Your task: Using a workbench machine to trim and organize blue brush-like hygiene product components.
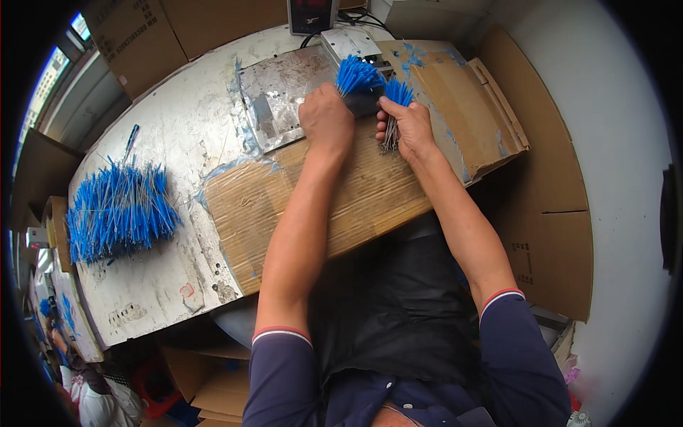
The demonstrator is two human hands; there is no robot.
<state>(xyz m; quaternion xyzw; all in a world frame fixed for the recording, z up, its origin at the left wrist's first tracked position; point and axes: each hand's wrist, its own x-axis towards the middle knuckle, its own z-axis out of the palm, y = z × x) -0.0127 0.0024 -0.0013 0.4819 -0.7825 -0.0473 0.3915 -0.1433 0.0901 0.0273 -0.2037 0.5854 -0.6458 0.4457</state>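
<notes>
At the far middle of the table, my left hand [327, 119] is closed round a bundle of thin wires with blue ends [358, 75]. The blue ends fan out above the fist, beside a small metal device [350, 44]. My right hand [411, 127] grips a second, smaller bundle of blue-ended wires [398, 92] a little to the right. Its bare grey strands hang below the fingers, over the cardboard. The two bundles are close together, with a dark patch between the hands. My left fingertips are hidden behind the back of the hand.
A large heap of blue-ended wires [122, 210] lies on the white table at left, with a pen [131, 142] behind it. Under my arms are a metal plate [274, 96] and taped cardboard [263, 206]. A display box [311, 16] stands at the back. Another person [99, 398] is at lower left.
</notes>
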